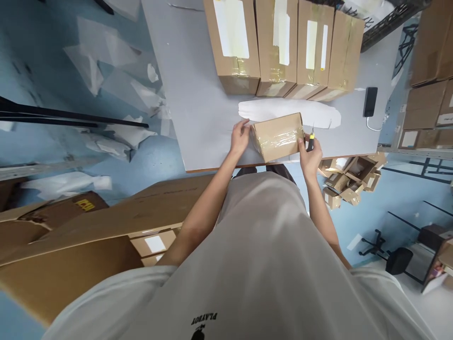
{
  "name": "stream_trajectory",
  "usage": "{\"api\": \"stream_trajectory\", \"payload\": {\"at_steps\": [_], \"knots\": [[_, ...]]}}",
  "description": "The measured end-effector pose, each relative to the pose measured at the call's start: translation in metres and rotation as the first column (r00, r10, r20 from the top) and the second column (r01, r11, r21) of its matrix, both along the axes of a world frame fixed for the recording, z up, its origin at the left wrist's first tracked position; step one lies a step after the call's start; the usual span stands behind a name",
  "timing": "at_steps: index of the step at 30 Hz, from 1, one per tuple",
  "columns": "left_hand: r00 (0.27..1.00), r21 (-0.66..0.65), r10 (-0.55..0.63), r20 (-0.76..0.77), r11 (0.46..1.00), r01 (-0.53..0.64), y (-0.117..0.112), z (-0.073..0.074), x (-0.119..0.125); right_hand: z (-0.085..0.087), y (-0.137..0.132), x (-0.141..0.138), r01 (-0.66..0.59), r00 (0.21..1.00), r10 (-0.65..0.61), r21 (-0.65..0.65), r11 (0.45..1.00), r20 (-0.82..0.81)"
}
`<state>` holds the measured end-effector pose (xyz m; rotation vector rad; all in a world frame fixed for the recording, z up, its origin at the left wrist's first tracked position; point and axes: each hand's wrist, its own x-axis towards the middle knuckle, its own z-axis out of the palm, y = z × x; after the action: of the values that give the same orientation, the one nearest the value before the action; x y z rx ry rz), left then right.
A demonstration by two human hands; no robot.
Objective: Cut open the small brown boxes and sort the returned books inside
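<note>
A taped brown cardboard box lies at a slant near the table's front edge, with shiny clear tape across the side facing me. At its left end is my left hand, fingers apart and bent beside the box; whether they touch it I cannot tell. My right hand is closed round a yellow-and-black utility knife, its blade pointing away from me. The right thumb rests against the box's right end. Just behind the box lies a long white paper-like bundle on the grey table.
Several taped cartons stand in a row at the table's back. A phone with a white cable lies at the right. Small open boxes are piled right of the table. A large open carton stands behind my left arm.
</note>
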<state>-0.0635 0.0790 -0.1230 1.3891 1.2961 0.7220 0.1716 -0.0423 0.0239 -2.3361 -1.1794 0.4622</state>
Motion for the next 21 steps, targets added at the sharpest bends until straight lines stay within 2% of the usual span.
{"api": "stream_trajectory", "payload": {"at_steps": [2, 5, 8, 11, 14, 16, 21], "knots": [[0.994, -0.045, 0.049, 0.093, 0.998, -0.045, 0.003, 0.027, -0.011, 0.003, -0.004, 0.001, -0.001, 0.998, 0.001, -0.002, 1.0, 0.066], [0.99, -0.022, -0.018, 0.142, 1.0, 0.021, 0.009, 0.069, -0.02, 0.018, -0.012, -0.005, 0.019, 0.997, -0.018, -0.009, 1.0, 0.072], [0.987, 0.003, -0.086, 0.136, 0.996, 0.087, 0.017, 0.093, -0.023, 0.041, -0.019, -0.025, 0.008, 0.999, -0.011, -0.08, 0.997, -0.032], [0.982, -0.022, -0.119, 0.147, 0.992, 0.124, 0.025, 0.096, -0.026, 0.061, -0.018, -0.052, -0.109, 0.983, 0.078, -0.186, 0.976, -0.167], [0.976, -0.043, -0.139, 0.166, 0.988, 0.148, 0.031, 0.093, -0.031, 0.072, -0.009, -0.073, -0.306, 0.932, 0.23, -0.268, 0.914, -0.279], [0.973, -0.059, -0.147, 0.178, 0.985, 0.159, 0.034, 0.092, -0.034, 0.073, 0.0, -0.081, -0.372, 0.913, 0.288, -0.301, 0.878, -0.287], [0.962, -0.085, -0.171, 0.212, 0.978, 0.192, 0.036, 0.093, -0.037, 0.069, 0.018, -0.09, -0.431, 0.893, 0.353, -0.303, 0.85, -0.279]]}}
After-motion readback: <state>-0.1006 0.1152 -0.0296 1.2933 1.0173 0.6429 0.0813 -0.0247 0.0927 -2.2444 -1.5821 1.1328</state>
